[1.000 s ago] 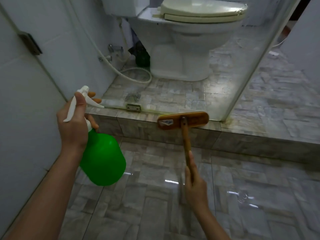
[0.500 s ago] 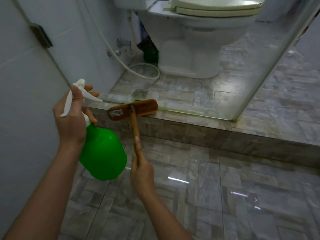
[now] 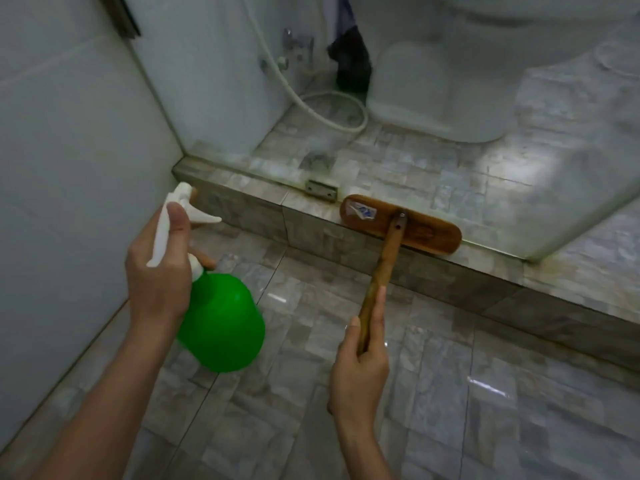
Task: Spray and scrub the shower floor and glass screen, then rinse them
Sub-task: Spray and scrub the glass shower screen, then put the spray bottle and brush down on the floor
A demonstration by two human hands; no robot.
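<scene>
A white toilet (image 3: 460,81) fills the upper right of the frame, its pedestal standing on the raised grey stone tiles. Left of its base, a dark object (image 3: 351,60), perhaps a cloth or a brush holder, sits against the wall; the blur leaves it unclear. A white hose (image 3: 311,102) runs down from the top centre and loops on the tiles beside the pedestal. A metal valve (image 3: 294,43) is fixed to the white wall near the hose. A dark hinge-like fitting (image 3: 123,15) shows at the upper left.
</scene>
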